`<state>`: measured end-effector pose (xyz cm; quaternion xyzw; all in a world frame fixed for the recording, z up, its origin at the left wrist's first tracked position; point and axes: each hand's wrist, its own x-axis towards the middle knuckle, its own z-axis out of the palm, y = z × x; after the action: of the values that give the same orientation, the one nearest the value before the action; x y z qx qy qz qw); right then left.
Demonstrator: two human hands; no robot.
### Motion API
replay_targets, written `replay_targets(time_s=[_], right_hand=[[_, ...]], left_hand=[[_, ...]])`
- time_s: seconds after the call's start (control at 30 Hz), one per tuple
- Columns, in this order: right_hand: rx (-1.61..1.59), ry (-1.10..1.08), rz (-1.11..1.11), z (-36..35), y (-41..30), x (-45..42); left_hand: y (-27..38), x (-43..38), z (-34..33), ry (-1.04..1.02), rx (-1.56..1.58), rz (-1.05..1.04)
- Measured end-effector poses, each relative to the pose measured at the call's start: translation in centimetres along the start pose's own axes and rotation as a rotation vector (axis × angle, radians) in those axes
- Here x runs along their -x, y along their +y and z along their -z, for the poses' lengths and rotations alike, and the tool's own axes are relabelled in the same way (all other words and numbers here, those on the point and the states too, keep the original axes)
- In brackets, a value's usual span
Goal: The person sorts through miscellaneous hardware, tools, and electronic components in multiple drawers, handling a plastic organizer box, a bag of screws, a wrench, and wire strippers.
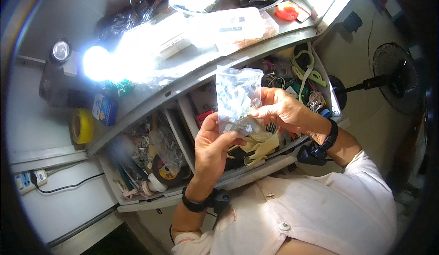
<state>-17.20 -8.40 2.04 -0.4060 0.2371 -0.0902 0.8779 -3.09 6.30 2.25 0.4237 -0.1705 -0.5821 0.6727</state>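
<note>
A clear zip-lock plastic bag (239,93) is held up between my two hands, above an open drawer (176,141). Small pale and metallic pieces show through the plastic, too blurred to name. My left hand (212,145) pinches the bag's lower left corner, thumb in front. On the right side, my right hand (279,109) grips its edge between thumb and fingers. Below the bag, a pair of cream gloves (262,148) lies in the drawer.
Dividers (180,138) split the cluttered drawer; a cutting disc (168,171) lies at left. On the worktop are a glaring lamp (97,63), yellow tape (82,126), a blue box (104,110) and clear plastic boxes (236,23). A fan (394,76) stands at right, a power strip (31,181) at left.
</note>
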Motion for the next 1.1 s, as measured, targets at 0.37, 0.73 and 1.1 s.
replay_targets(time_s=[0.37, 0.73, 1.1], right_hand=[[-0.004, -0.005, 0.004, 0.8, 0.4, -0.2], [0.028, -0.058, -0.001, 0.4, 0.4, 0.0], [0.034, -0.035, -0.035, 0.0, -0.3, 0.3]], left_hand=[[0.5, 0.1, -0.4, -0.048, 0.036, 0.018], [0.6, 0.1, -0.9, 0.028, -0.01, 0.046], [0.4, 0.1, -0.4, 0.052, 0.032, 0.056]])
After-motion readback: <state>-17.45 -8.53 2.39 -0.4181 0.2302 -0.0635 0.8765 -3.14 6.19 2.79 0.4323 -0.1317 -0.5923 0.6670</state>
